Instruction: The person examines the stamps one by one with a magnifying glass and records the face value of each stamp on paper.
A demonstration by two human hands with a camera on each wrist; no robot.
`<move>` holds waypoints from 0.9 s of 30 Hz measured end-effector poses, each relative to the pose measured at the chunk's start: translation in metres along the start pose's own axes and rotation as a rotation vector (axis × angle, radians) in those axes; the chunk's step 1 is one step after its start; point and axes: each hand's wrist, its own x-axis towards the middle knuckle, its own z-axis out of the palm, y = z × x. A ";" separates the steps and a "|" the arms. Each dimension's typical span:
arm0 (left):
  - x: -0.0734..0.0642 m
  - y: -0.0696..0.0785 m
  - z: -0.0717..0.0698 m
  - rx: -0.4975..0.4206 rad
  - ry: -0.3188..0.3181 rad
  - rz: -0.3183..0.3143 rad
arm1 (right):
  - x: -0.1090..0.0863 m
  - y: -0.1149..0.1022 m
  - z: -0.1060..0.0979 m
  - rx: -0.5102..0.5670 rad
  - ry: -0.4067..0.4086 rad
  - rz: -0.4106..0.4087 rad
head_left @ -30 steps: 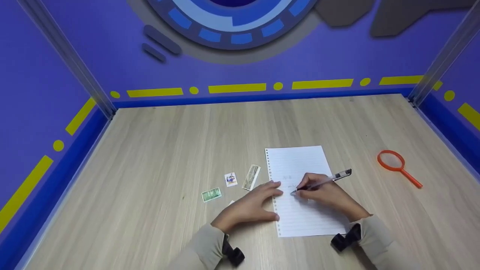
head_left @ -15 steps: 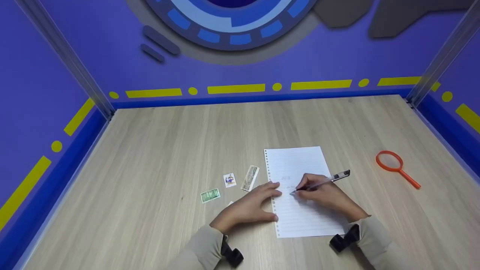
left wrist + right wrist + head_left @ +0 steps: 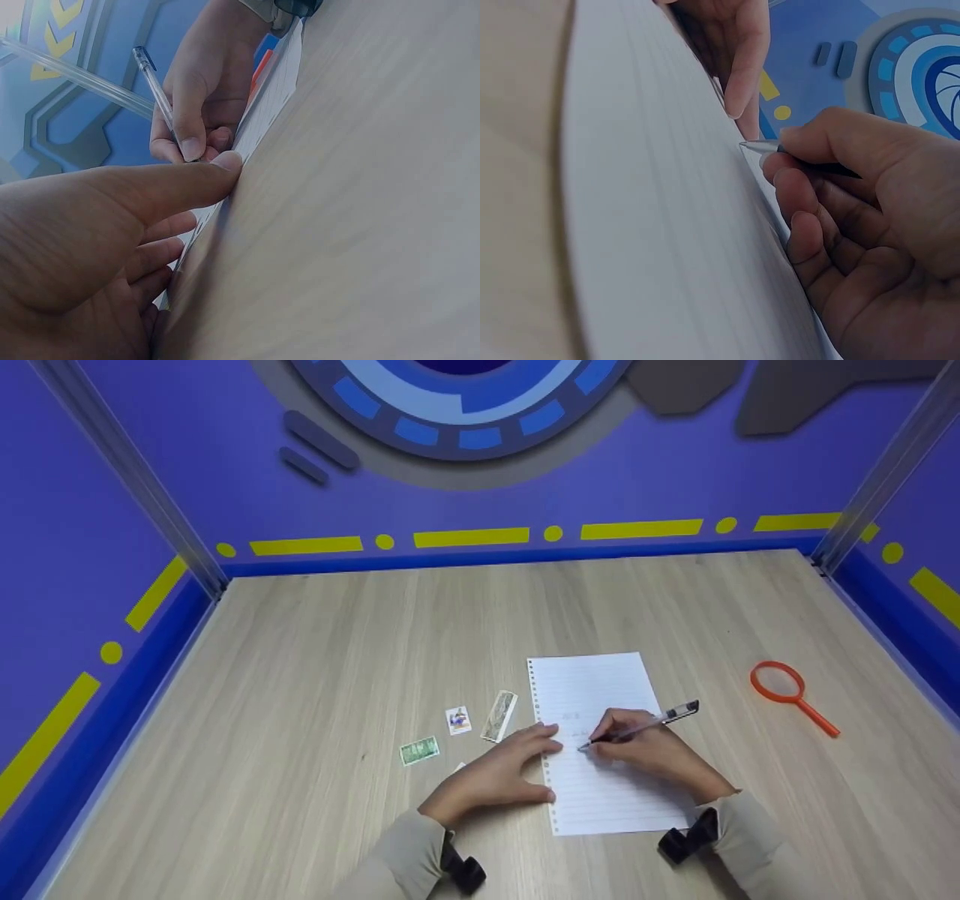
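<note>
A lined sheet of loose-leaf paper (image 3: 592, 682) with punched holes down its left side lies on the table, bearing a little faint writing. My right hand (image 3: 649, 746) grips a clear-barrelled pen (image 3: 637, 726) with a dark cap end, its metal tip (image 3: 759, 145) at the paper's surface. Fingers and thumb of my left hand (image 3: 502, 769) are spread along the punched edge, the thumb resting on the sheet's margin. In the left wrist view the pen (image 3: 157, 94) rises slanted from the right hand (image 3: 206, 90).
Left of the paper lie a green stamp (image 3: 419, 751), a small picture stamp (image 3: 457, 720) and a long narrow stamp (image 3: 499, 716). A white corner shows beside the left wrist. An orange magnifying glass (image 3: 795, 697) lies to the right. Purple panels (image 3: 450, 510) border the table (image 3: 337, 660).
The pen tip has shifted very slightly on the sheet, with the right hand keeping its grip. The left hand stays at the paper's edge; the whole head view has drifted a little.
</note>
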 end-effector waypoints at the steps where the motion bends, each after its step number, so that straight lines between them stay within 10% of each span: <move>1: 0.000 0.000 0.000 0.002 0.000 0.001 | 0.000 0.000 0.000 0.000 0.000 -0.002; 27: -0.001 -0.001 0.001 -0.004 -0.002 -0.003 | 0.000 0.000 0.001 -0.039 0.005 0.001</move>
